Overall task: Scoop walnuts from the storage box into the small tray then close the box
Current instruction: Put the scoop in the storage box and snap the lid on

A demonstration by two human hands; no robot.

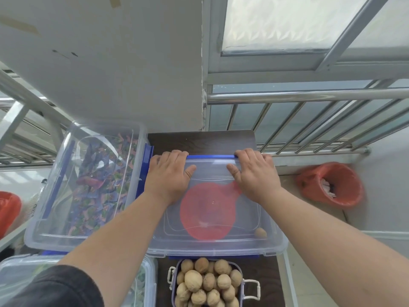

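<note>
A clear plastic storage box (272, 247) sits in the middle with its transparent lid (212, 173) lying on top. Through the lid I see a red scoop (208, 213) and a single walnut (260, 232) inside. My left hand (169, 173) presses flat on the lid's far left corner, fingers curled over the blue latch (211, 156) at the far edge. My right hand (254, 171) presses on the far right corner, fingers also over that edge. A small purple tray (241, 284) heaped with walnuts (205, 282) stands just in front of the box.
A large clear bin (88, 185) of colourful wrapped packets stands to the left. Another clear lidded box (26, 275) is at the lower left. An orange-lined waste bin (332, 185) stands on the floor to the right. A metal railing (309, 96) and window lie beyond.
</note>
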